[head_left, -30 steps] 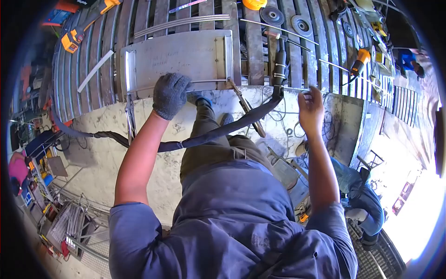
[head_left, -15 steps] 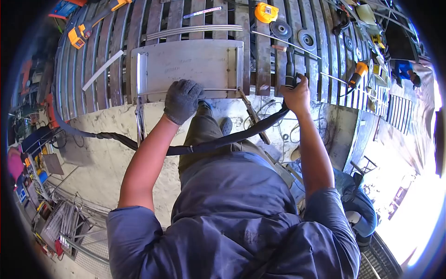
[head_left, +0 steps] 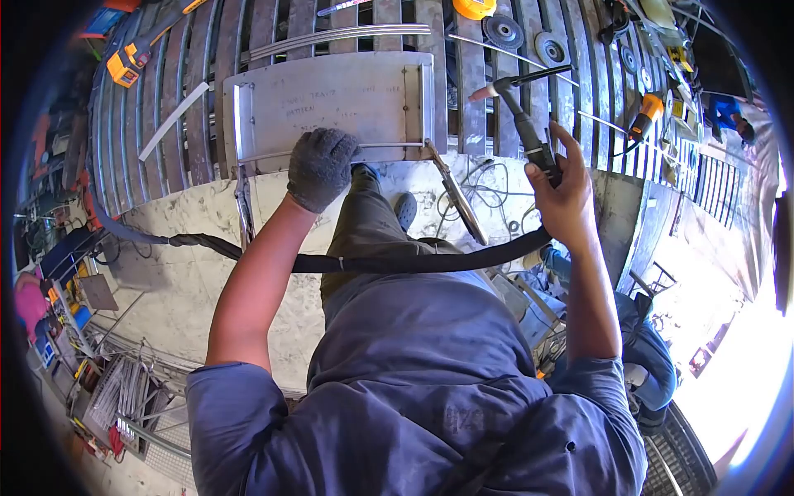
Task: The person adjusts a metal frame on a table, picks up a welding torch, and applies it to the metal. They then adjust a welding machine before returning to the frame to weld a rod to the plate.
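My right hand [head_left: 567, 194] grips the handle of a TIG welding torch [head_left: 529, 136], its pink nozzle pointing left and its long black back cap right. From the handle, a black sleeved cable [head_left: 430, 263] sags across my body to the left. My left hand [head_left: 322, 169], in a dark grey knit glove, is closed at the near edge of a flat metal panel [head_left: 331, 95]. Handwriting marks the panel, and raised strips run along its sides. A thin metal strip [head_left: 385, 146] follows its near edge by the glove. Whatever the gloved fingers hold is hidden.
The slatted metal table [head_left: 190, 124] bears thin rods [head_left: 347, 31], a loose strip [head_left: 174, 121], grinding discs [head_left: 503, 31], a yellow tape measure [head_left: 474, 7] and an orange-black power tool [head_left: 645, 116]. A metal bar [head_left: 459, 202] slants below the panel. Another person [head_left: 649, 355] crouches at right.
My right hand has lifted the torch off the table area and drawn it right and toward me, turning its head into view. The left hand stays at the panel's edge. The view has shifted slightly.
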`<state>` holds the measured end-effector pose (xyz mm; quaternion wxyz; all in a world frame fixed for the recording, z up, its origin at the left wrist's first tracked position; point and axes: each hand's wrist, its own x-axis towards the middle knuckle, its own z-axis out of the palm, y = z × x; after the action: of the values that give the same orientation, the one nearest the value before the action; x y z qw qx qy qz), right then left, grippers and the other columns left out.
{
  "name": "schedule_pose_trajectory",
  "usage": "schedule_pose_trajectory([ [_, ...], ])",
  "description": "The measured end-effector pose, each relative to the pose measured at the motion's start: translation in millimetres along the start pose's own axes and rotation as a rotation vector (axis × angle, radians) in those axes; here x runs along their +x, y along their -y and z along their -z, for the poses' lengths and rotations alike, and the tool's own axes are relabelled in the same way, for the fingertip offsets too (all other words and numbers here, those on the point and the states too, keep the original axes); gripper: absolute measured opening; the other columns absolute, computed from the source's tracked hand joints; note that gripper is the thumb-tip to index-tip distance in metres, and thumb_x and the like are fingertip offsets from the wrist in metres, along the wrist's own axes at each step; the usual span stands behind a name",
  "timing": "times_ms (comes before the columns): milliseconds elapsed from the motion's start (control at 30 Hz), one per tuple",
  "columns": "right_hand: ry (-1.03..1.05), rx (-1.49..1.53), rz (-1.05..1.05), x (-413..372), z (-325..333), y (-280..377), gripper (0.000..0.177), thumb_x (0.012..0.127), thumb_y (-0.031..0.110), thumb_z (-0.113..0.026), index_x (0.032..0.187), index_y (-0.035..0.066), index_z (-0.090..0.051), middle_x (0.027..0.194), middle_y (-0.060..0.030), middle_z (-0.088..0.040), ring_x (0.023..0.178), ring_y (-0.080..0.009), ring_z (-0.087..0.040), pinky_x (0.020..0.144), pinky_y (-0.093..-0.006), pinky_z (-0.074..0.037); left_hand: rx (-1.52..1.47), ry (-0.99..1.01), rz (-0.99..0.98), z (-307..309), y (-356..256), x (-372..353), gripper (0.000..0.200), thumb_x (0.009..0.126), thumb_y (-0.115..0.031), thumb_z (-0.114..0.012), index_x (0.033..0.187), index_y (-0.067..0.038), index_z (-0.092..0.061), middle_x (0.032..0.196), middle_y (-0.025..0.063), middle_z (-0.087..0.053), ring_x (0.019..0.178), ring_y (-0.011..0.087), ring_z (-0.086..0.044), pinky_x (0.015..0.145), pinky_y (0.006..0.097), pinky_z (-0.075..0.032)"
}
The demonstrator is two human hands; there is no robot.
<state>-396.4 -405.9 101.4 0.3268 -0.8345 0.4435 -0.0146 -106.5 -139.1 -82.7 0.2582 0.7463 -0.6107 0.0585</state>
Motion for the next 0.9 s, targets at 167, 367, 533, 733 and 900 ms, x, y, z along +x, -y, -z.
schedule_pose_trajectory([
  [167,0.174,0.030,0.140,-17,5,21,0.070,0.101,0.008,-0.078,0.165,0.015,-0.049,0.102,-0.0215,-0.075,0.091,-0.0341,-0.075,0.087,-0.0420,-0.057,0.000,0.020,-0.009,0,1,-1,0.024,0.083,-0.012,-0.072,0.108,-0.013,-0.074,0.106,0.0068,-0.070,0.098,0.0326,-0.068,0.085,0.0482,-0.053],
  [367,0.205,0.014,0.210,-22,-2,23,0.067,0.103,0.001,-0.072,0.165,0.014,-0.050,0.119,-0.0264,-0.076,0.102,-0.0416,-0.078,0.092,-0.0473,-0.059,0.023,0.025,-0.008,-1,2,-2,0.026,0.082,-0.012,-0.071,0.107,-0.013,-0.074,0.107,0.0063,-0.071,0.098,0.0320,-0.068,0.085,0.0485,-0.053],
  [533,0.242,0.017,0.215,-18,-3,21,0.064,0.102,0.002,-0.071,0.163,0.011,-0.052,0.115,-0.0274,-0.077,0.100,-0.0451,-0.078,0.090,-0.0491,-0.059,0.026,0.020,-0.012,-2,3,-3,0.027,0.083,-0.011,-0.072,0.109,-0.013,-0.075,0.109,0.0064,-0.071,0.099,0.0320,-0.069,0.086,0.0482,-0.054],
  [733,0.246,0.024,0.250,-13,-9,21,0.064,0.102,0.004,-0.072,0.162,0.011,-0.054,0.110,-0.0284,-0.077,0.096,-0.0466,-0.077,0.088,-0.0500,-0.059,0.046,0.016,-0.012,-3,2,-4,0.025,0.084,-0.012,-0.073,0.109,-0.013,-0.075,0.109,0.0062,-0.072,0.100,0.0314,-0.069,0.086,0.0476,-0.054],
  [900,0.293,0.020,0.226,-10,-10,21,0.064,0.101,0.004,-0.072,0.162,0.009,-0.054,0.112,-0.0291,-0.077,0.096,-0.0469,-0.078,0.087,-0.0504,-0.059,0.027,0.016,-0.010,-2,2,-3,0.025,0.085,-0.012,-0.073,0.109,-0.013,-0.075,0.109,0.0059,-0.073,0.099,0.0314,-0.070,0.087,0.0477,-0.054],
])
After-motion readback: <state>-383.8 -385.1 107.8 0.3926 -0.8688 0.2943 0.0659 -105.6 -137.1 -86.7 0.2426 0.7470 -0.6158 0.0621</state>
